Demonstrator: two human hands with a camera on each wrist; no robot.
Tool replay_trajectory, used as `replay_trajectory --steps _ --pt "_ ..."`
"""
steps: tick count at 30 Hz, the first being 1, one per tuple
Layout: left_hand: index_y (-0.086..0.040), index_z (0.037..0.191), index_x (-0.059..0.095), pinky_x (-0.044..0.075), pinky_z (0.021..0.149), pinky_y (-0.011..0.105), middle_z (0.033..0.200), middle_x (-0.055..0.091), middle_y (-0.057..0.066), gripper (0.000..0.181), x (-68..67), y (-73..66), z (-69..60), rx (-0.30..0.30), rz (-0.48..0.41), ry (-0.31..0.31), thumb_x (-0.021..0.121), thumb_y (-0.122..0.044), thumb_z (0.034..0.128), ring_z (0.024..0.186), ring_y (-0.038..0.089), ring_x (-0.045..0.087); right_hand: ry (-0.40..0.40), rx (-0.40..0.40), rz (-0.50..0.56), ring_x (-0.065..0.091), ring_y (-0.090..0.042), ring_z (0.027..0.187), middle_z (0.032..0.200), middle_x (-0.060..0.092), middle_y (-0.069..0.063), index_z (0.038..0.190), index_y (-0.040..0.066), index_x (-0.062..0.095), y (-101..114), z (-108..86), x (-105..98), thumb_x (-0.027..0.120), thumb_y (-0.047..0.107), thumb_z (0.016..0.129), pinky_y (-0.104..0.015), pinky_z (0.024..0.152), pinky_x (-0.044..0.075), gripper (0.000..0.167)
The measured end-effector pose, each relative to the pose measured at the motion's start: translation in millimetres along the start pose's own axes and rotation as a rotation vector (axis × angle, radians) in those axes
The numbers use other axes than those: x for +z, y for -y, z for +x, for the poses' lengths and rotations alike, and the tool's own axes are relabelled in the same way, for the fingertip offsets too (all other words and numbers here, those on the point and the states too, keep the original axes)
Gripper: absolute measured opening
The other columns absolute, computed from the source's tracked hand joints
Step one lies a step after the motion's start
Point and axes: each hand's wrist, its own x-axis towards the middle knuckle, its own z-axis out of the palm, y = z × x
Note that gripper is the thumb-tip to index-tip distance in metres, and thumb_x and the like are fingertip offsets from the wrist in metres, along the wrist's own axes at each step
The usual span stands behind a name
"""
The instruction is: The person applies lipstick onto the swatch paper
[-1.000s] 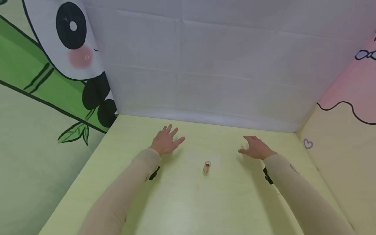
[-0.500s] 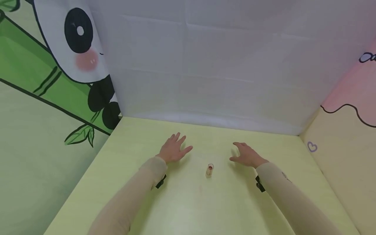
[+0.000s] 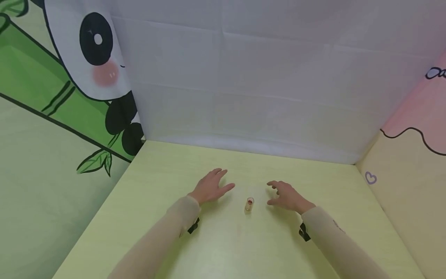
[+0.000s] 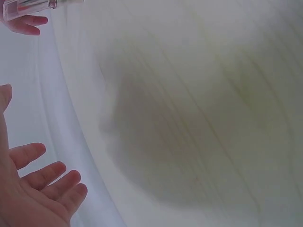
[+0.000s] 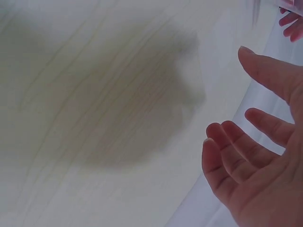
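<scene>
A small clear cylinder [image 3: 249, 204] with something reddish inside stands on the pale table [image 3: 223, 248], between the two hands. To its left is my left hand [image 3: 210, 186], fingers extended and thumb held apart, touching nothing. On the other side my right hand [image 3: 288, 197] hovers with loosely bent fingers, also apart from the cylinder. In the left wrist view the left palm [image 4: 35, 198] is bare, and the clear cylinder [image 4: 31, 6] is cut off at the top left. The right palm [image 5: 265, 184] holds nothing in the right wrist view.
A white sheet [image 3: 244, 89] hangs along the table's back edge. Printed panels flank the table: a panda and bamboo panel [image 3: 45, 81] on the left, and a cream and pink panel [image 3: 411, 178] on the right. Each wrist carries a small black device [image 3: 304, 231].
Both hands have come inward and nearer to me, closing in on the cylinder from either side. The head view has shifted slightly. The cylinder still stands on the table.
</scene>
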Motion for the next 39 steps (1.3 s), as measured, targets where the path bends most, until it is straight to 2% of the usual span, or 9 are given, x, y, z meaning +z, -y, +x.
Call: replay_trajectory --steps 4,9,13,18,24,28,35,39 --pt "-0.012 0.143 0.044 0.035 0.102 0.046 0.143 0.041 0.01 0.075 3.3 -4.9 -1.9 0.032 -0.009 -0.007 0.044 -0.066 0.0903 0.13 0.028 0.039 -0.005 -0.021 0.023 0.06 -0.031 0.099 0.123 0.055 -0.015 0.132 0.003 0.051 6 -1.9 6 0.08 0.016 0.078 -0.042 0.081 0.049 0.063" --pt "-0.01 0.139 0.049 0.036 0.101 0.043 0.138 0.047 0.009 0.067 7.7 -13.9 -6.7 0.079 -0.024 -0.025 0.049 -0.058 0.0924 0.126 0.027 0.044 -0.018 -0.026 0.063 0.059 -0.023 0.09 0.117 0.059 -0.01 0.129 0.005 0.056 12 -3.7 13 0.081 0.014 0.076 -0.036 0.075 0.049 0.059" --pt "-0.009 0.136 0.052 0.036 0.101 0.043 0.135 0.05 0.008 0.063 13.6 -18.9 -13.2 0.078 -0.077 -0.046 0.05 -0.055 0.0929 0.123 0.027 0.046 -0.025 -0.064 0.093 0.059 -0.022 0.085 0.112 0.061 -0.01 0.125 0.004 0.058 17 -5.4 21 0.081 0.012 0.077 -0.035 0.073 0.049 0.054" --pt "-0.007 0.134 0.053 0.036 0.101 0.045 0.134 0.051 0.008 0.065 23.8 -22.2 -21.6 0.097 -0.144 -0.052 0.042 -0.057 0.0956 0.122 0.028 0.047 -0.048 -0.12 0.142 0.059 -0.018 0.078 0.106 0.064 -0.009 0.119 0.003 0.061 22 -10.4 33 0.082 0.014 0.076 -0.031 0.066 0.05 0.049" --pt "-0.005 0.131 0.056 0.041 0.097 0.042 0.13 0.053 0.006 0.054 27.8 -27.4 -24.9 0.174 -0.205 -0.09 0.04 -0.047 0.0998 0.115 0.025 0.053 -0.062 -0.152 0.2 0.06 -0.014 0.072 0.102 0.065 -0.007 0.118 0.007 0.063 25 -12.0 41 0.082 0.014 0.075 -0.028 0.063 0.05 0.047" --pt "-0.005 0.13 0.056 0.045 0.091 0.04 0.128 0.054 0.005 0.049 28.0 -33.2 -25.6 0.213 -0.245 -0.079 0.044 -0.041 0.0992 0.108 0.025 0.057 -0.072 -0.155 0.214 0.06 -0.014 0.07 0.1 0.065 -0.006 0.117 0.008 0.063 26 -11.0 43 0.082 0.015 0.075 -0.028 0.062 0.049 0.046" --pt "-0.008 0.13 0.057 0.045 0.091 0.04 0.126 0.056 0.002 0.065 34.3 -46.0 -27.2 0.217 -0.164 -0.037 0.051 -0.06 0.0903 0.11 0.022 0.055 -0.067 -0.179 0.269 0.059 -0.017 0.067 0.101 0.065 -0.008 0.116 0.008 0.063 30 -9.9 48 0.081 0.013 0.077 -0.029 0.057 0.05 0.043" --pt "-0.007 0.126 0.06 0.044 0.092 0.038 0.123 0.058 0.001 0.064 40.3 -50.3 -26.1 0.236 -0.156 -0.042 0.055 -0.059 0.0881 0.112 0.021 0.054 -0.06 -0.182 0.277 0.059 -0.016 0.064 0.099 0.065 -0.003 0.108 0.013 0.066 30 -7.6 52 0.081 0.015 0.078 -0.029 0.056 0.05 0.033"
